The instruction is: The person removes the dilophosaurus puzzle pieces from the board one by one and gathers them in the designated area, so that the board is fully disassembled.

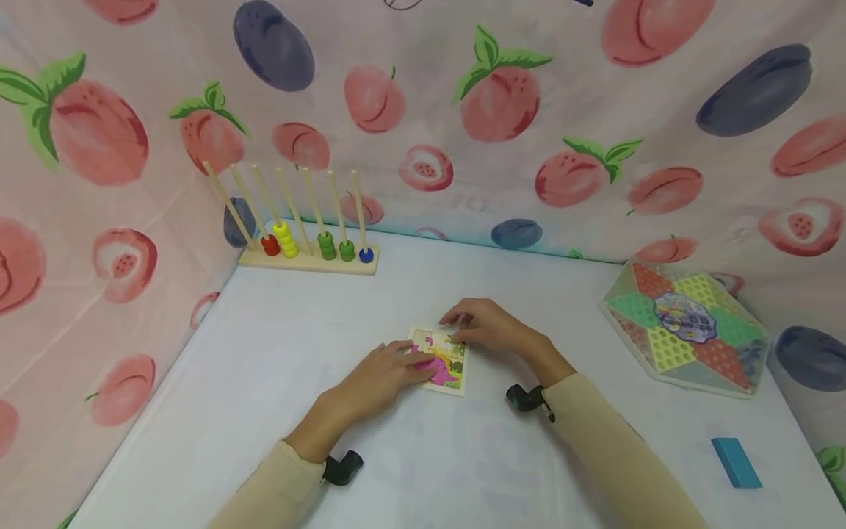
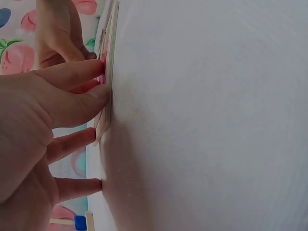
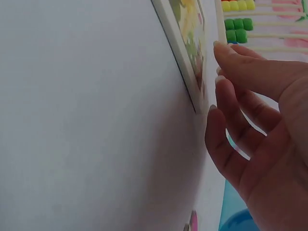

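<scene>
A small wooden jigsaw puzzle (image 1: 456, 378) with a pink dinosaur picture lies flat in the middle of the white table. My left hand (image 1: 386, 378) rests on its left part, fingers extended across the picture. In the left wrist view, the thumb and forefinger of the left hand (image 2: 57, 101) touch the puzzle board (image 2: 113, 57), and another fingertip meets the tabletop. Over the board's top right corner hovers my right hand (image 1: 492, 327), its fingers loosely bent. The right wrist view shows nothing held by the right hand (image 3: 260, 115), with the board's edge (image 3: 180, 57) beside the fingertips.
A wooden bead counting rack (image 1: 311, 263) with upright pegs stands at the back left. On the right lie a hexagonal Chinese checkers board (image 1: 687, 323) and a blue block (image 1: 736, 463). Fruit-patterned cloth (image 1: 423, 88) hangs along the table's back and sides.
</scene>
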`<state>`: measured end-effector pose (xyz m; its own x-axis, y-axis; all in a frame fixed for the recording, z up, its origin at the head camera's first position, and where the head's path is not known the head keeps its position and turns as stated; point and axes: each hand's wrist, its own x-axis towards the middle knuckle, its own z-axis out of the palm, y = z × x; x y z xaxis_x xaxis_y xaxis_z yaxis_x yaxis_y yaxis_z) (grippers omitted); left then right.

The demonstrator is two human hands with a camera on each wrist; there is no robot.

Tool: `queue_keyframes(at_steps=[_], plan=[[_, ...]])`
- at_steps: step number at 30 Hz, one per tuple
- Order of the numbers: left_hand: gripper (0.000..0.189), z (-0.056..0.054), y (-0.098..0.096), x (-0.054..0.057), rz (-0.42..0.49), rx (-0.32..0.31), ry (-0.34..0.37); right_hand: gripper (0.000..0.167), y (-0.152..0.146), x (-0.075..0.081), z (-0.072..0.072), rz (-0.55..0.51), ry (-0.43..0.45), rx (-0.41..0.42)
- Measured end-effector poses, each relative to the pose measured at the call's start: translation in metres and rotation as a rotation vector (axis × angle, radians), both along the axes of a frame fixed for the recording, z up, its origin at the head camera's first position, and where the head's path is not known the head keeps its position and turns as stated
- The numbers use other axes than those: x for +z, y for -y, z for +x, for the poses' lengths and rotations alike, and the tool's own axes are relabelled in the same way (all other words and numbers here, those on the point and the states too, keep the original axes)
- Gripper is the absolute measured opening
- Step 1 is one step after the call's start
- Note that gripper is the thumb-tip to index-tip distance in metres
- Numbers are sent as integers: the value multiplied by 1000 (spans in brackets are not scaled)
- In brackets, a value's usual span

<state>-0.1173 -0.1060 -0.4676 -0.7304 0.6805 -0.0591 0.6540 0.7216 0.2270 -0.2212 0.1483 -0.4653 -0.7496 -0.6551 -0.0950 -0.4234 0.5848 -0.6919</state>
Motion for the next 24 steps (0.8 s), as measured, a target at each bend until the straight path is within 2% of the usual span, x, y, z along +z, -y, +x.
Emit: queue_keyframes(at_steps=[3, 7, 13, 24], plan=[[37, -1, 0, 1, 17, 4, 0, 32, 8, -1, -1, 10, 5, 50], [36, -2, 0, 3, 37, 14, 13, 32, 15, -2, 1, 82, -1, 84], [35, -3, -1, 2, 54, 16, 20, 32, 20, -1, 2, 183, -32, 103], [33, -4, -2, 4, 61, 1, 18, 28, 23, -1, -4, 210, 7, 97]])
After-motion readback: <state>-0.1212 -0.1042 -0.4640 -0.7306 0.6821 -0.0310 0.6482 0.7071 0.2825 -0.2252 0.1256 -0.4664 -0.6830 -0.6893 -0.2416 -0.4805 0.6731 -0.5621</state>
